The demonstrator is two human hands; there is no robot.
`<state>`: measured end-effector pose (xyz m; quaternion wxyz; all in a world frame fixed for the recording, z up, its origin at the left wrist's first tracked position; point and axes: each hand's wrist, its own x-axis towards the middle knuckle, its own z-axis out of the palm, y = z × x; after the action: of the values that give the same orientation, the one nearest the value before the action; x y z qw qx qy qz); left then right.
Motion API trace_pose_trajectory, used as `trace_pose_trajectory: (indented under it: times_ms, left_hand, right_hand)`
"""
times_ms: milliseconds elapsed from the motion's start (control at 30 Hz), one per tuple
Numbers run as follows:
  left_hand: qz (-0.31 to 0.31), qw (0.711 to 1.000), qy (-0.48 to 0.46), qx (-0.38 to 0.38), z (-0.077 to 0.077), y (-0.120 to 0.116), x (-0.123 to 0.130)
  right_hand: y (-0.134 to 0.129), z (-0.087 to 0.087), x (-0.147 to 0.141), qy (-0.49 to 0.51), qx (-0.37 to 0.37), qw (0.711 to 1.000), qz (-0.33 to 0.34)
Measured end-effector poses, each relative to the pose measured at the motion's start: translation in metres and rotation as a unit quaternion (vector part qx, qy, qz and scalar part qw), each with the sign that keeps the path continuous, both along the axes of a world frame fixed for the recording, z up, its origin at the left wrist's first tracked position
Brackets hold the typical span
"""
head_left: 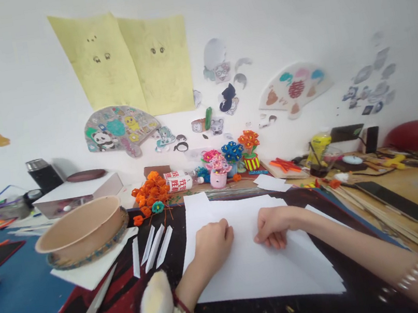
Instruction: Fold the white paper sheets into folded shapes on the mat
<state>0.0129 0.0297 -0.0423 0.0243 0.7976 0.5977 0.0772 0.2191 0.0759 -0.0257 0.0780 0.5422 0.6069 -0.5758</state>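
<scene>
A stack of white paper lies on the dark mat in front of me. My left hand rests on its left part, fingers curled inward; what they hold, if anything, is hidden. My right hand is over the right part, its thumb and index finger pressed together and the other fingers curled. Nothing can be made out between them. A gap of bare paper separates the two hands. Several folded white paper strips lie left of the stack.
Scissors with red and yellow handles lie at front left. Behind them a beige bowl stands tilted. Orange flowers, flower pots and bottles line the wall. A black phone-like slab and wooden sticks are at right.
</scene>
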Motion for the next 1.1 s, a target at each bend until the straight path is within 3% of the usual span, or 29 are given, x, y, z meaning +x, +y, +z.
trace_pose_trajectory:
  times_ms: [1100]
  left_hand:
    - [-0.008,1.0,0.002,-0.011,0.001,0.0,0.0]
  right_hand:
    - [-0.014,-0.012,0.087,0.002,-0.007,0.998,-0.061]
